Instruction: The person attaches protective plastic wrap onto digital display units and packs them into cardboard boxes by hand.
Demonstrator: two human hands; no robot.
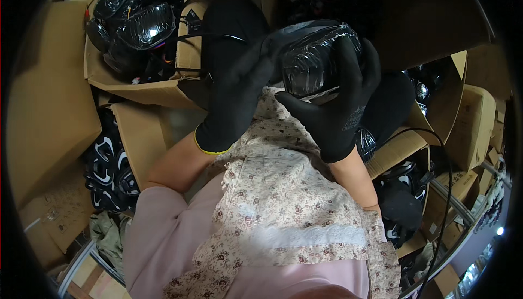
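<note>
Nearest, a flowered apron [289, 190] covers the person's front, likely to protect the clothes. Beyond it, the right hand [338, 111] holds a black, plastic-wrapped bundle [308, 73], its thumb by the near edge and fingers over the right side; that spread grip probably steadies the bundle. The bundle is above the lap, between both hands. The left hand [234, 92] reaches along its left and far side, seemingly bracing it; dark glove against dark plastic hides the fingertips, so whether that grip is closed cannot be told. Farther left, an open carton [155, 95] keeps more wrapped bundles [147, 26] beside the knee, perhaps for easy reach.
</note>
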